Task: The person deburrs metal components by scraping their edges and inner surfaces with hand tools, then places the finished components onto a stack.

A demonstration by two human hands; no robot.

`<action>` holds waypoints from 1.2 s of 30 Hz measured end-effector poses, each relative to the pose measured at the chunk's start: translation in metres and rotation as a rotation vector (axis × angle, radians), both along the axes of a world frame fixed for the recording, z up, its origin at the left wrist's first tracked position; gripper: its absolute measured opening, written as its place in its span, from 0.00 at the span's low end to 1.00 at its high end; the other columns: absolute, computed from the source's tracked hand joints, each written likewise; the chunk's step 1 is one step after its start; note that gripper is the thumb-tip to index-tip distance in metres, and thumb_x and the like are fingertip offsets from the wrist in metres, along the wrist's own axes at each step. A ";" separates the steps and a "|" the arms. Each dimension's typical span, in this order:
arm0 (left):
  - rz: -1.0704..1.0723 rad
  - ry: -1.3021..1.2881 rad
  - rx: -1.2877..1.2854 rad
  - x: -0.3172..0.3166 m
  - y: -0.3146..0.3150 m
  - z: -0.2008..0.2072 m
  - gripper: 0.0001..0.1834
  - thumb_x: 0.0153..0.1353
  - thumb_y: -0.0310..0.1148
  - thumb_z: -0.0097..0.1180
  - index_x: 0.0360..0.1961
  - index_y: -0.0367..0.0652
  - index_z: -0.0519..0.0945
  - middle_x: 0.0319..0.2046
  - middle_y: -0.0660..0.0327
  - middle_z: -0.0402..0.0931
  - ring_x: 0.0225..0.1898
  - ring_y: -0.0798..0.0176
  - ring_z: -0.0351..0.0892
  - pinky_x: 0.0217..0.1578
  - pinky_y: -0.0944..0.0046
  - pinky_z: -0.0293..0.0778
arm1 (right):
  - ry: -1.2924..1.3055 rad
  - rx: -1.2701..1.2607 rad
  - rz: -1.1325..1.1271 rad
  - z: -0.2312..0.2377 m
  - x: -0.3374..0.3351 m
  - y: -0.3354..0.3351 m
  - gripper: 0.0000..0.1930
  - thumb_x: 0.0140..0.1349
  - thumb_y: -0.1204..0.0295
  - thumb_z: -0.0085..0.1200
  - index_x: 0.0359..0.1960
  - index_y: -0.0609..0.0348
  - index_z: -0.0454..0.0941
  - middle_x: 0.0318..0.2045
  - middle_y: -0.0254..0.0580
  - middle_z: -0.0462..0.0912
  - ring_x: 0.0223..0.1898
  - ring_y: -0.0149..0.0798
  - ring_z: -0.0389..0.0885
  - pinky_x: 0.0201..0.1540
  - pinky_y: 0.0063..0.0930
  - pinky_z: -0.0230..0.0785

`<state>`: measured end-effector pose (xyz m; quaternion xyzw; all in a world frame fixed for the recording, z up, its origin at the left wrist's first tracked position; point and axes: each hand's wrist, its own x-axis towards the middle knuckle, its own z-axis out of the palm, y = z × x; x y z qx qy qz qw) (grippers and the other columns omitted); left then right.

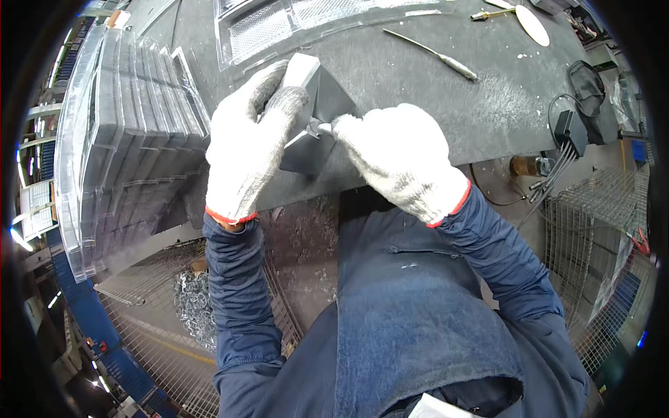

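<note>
A grey, angular piece [333, 96] with flat folded-looking faces rests at the near edge of the dark worktable. My left hand [244, 143], in a white knitted glove with a red cuff, is closed on its left side, thumb and fingers against the faces. My right hand [404, 157], gloved the same way, is closed beside the piece's right side. From its fingertips a small, pale, pointed tip [317, 128] reaches to an edge of the piece. The glove hides the rest of that small object, so its kind does not show.
Stacked clear plastic trays [132, 132] stand at the left. Another clear tray [258, 35] lies at the back. A slim handled tool [446, 61] and a white oval object [532, 26] lie farther right. Below left, a wire basket [150, 334] holds metal rings [194, 306].
</note>
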<state>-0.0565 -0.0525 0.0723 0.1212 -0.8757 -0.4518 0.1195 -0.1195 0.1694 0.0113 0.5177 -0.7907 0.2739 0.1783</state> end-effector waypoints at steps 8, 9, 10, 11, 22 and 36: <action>0.001 -0.011 -0.015 -0.001 0.005 -0.001 0.27 0.73 0.38 0.64 0.66 0.31 0.83 0.55 0.45 0.89 0.53 0.58 0.90 0.55 0.60 0.84 | 0.005 -0.125 -0.049 -0.012 0.005 -0.004 0.14 0.66 0.69 0.62 0.52 0.55 0.86 0.26 0.34 0.81 0.27 0.39 0.82 0.33 0.37 0.72; 0.002 -0.014 -0.016 0.001 0.006 -0.001 0.27 0.73 0.38 0.64 0.66 0.31 0.83 0.55 0.45 0.89 0.53 0.58 0.90 0.55 0.60 0.84 | 0.003 -0.127 -0.047 -0.011 0.007 -0.003 0.14 0.66 0.69 0.62 0.52 0.55 0.86 0.26 0.34 0.81 0.27 0.39 0.82 0.33 0.37 0.72; 0.009 -0.020 -0.003 0.001 0.006 0.000 0.26 0.73 0.36 0.64 0.67 0.31 0.83 0.56 0.47 0.89 0.53 0.60 0.88 0.56 0.61 0.82 | -0.022 -0.090 -0.037 -0.009 0.009 -0.001 0.14 0.65 0.69 0.63 0.51 0.55 0.85 0.26 0.34 0.81 0.27 0.39 0.82 0.33 0.37 0.73; 0.016 -0.027 0.010 0.001 0.006 0.000 0.26 0.72 0.35 0.65 0.67 0.32 0.83 0.56 0.49 0.88 0.53 0.63 0.86 0.58 0.61 0.80 | -0.047 -0.053 -0.026 -0.008 0.010 -0.001 0.13 0.65 0.69 0.63 0.50 0.55 0.85 0.27 0.34 0.81 0.27 0.40 0.82 0.33 0.37 0.73; 0.061 -0.068 0.165 0.002 0.015 0.000 0.26 0.73 0.35 0.66 0.68 0.33 0.82 0.57 0.49 0.88 0.54 0.61 0.87 0.54 0.62 0.83 | -0.186 0.124 -0.034 0.000 0.008 0.002 0.05 0.72 0.69 0.59 0.44 0.51 0.84 0.25 0.36 0.79 0.26 0.43 0.82 0.36 0.39 0.77; 0.049 0.019 0.047 0.009 0.025 -0.005 0.26 0.71 0.34 0.65 0.66 0.32 0.83 0.56 0.47 0.88 0.53 0.61 0.88 0.57 0.61 0.82 | -0.094 -0.061 0.028 -0.031 0.007 -0.022 0.13 0.67 0.71 0.62 0.52 0.51 0.84 0.26 0.36 0.80 0.28 0.43 0.83 0.35 0.39 0.76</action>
